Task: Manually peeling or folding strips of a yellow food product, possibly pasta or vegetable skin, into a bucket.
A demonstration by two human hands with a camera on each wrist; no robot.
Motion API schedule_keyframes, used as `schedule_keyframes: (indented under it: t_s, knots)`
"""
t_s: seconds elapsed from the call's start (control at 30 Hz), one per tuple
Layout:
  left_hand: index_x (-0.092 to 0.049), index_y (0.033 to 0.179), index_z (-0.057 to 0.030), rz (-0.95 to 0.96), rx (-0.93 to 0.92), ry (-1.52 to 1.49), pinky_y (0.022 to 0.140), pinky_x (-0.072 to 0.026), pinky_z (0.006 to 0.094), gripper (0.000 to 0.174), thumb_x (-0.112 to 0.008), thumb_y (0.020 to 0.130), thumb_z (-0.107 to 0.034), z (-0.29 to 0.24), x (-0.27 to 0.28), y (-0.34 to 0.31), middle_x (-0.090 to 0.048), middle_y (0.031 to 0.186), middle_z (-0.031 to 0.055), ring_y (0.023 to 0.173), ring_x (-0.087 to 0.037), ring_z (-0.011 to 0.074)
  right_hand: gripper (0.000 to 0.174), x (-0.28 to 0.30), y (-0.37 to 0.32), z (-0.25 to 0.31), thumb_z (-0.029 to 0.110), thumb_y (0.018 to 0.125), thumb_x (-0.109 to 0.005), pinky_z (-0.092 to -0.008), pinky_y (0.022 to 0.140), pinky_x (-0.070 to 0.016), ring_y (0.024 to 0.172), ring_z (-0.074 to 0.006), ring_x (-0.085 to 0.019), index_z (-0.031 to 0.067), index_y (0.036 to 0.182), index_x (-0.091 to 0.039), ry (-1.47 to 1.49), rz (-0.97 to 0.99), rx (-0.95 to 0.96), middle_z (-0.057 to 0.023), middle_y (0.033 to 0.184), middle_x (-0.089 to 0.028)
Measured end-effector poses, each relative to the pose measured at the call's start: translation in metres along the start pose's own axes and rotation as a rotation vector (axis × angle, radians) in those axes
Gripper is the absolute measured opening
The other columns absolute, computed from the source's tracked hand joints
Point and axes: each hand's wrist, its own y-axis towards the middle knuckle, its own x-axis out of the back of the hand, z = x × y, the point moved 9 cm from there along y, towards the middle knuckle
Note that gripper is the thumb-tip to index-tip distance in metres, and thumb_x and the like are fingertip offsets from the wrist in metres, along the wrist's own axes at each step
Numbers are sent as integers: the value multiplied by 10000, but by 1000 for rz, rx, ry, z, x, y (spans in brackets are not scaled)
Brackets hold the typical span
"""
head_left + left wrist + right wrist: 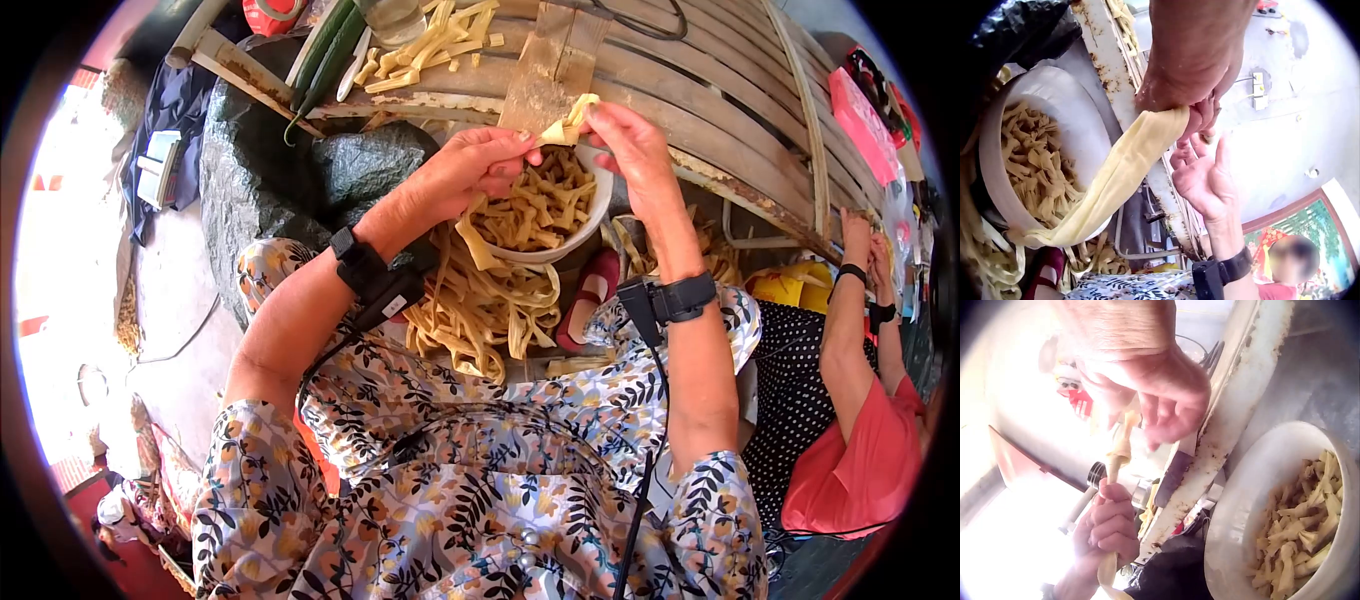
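Head view: a pale yellow strip (566,122) is held up over a white bowl (597,212), in front of the slatted wooden bench (700,95). The left hand (478,168) is closed round its length and the right hand (628,150) pinches its folded upper end, while the rest trails down to a heap of strips (485,310) on the lap. A knot seems to be under way, so the fold is best made small and near the end, with the work held above the bowl. Left wrist view: the strip (1125,172) is seen running flat and untwisted from the left hand (1191,59) down across the bowl (1082,119), with the right hand (1207,178) just beside it, thumb raised. The band looks soft and thin, so it should be drawn gently and evenly rather than tugged, lest it be torn. The knotted pieces (1035,159) lying in the bowl give the size to be matched. Right wrist view: the tip of the strip (1119,450) is nipped by the right hand (1147,394) above, and the left hand (1107,531) is wrapped round it below. The short span between them should probably be left slack enough for a loop to be formed, and tightened only once the end has been passed through.
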Motion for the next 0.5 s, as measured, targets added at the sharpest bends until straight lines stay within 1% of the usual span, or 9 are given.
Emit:
schedule_keyframes:
  t_s: [0.07,0.1,0.2,0.23,0.33,0.37,0.4,0.47,0.5]
  knots:
    - [-546,840,-30,49,8,-46,405,-194,164,231,-456,918,-227,1,-2,1,-325,545,-92,433,-228,7,250,-18,-8,-4,246,768,-676,-161,485,-368,642,-39,-512,54,920,-626,-48,141,-102,14,694,-589]
    - [-545,835,-31,74,12,-70,400,-192,165,228,-452,920,-221,1,-4,1,-325,540,-94,427,-228,6,263,-31,-12,-4,241,766,-676,-154,487,-385,623,-31,-511,54,939,-613,29,229,-88,1,685,-590]
    - [-540,823,-34,42,40,-12,391,-191,166,231,-445,924,-218,3,-9,0,-306,518,-100,419,-220,3,209,-50,-12,-6,203,766,-671,-138,460,-352,581,-21,-487,45,893,-619,85,329,-20,-15,674,-588]
    - [-538,819,-33,57,47,-31,389,-192,164,230,-445,924,-216,4,-8,0,-306,515,-99,416,-219,3,145,-50,-9,-7,140,773,-653,-137,428,-295,512,-16,-428,25,855,-618,82,293,-2,-9,634,-558]
    - [-533,807,-32,70,59,-57,384,-191,159,228,-449,922,-211,1,-4,1,-306,507,-99,405,-214,2,106,-32,-2,-8,97,777,-636,-153,416,-252,476,-12,-369,14,842,-618,288,185,23,10,607,-522]
    - [-531,803,-33,53,62,-44,382,-188,158,229,-450,921,-211,-1,-4,0,-306,504,-99,402,-211,2,107,-28,-1,-7,97,786,-627,-165,413,-236,465,-10,-349,9,846,-616,276,165,21,20,599,-498]
    - [-529,798,-34,34,67,-32,380,-186,156,229,-452,920,-211,-1,-3,0,-306,501,-99,398,-208,1,111,-27,0,-8,103,788,-626,-163,414,-241,467,-11,-353,9,846,-616,293,184,-3,18,605,-503]
    - [-540,813,-29,66,65,5,397,-226,154,230,-459,917,-217,-4,1,2,-347,520,-88,419,-260,3,119,-26,2,-11,113,792,-626,-159,416,-250,471,-13,-362,7,846,-615,331,224,-51,14,615,-515]
    - [-545,820,-26,82,61,25,406,-246,153,231,-463,916,-220,-8,-2,1,-368,530,-83,430,-286,3,124,-24,3,-11,119,795,-625,-158,418,-259,475,-16,-371,7,847,-616,280,219,-59,11,621,-521]
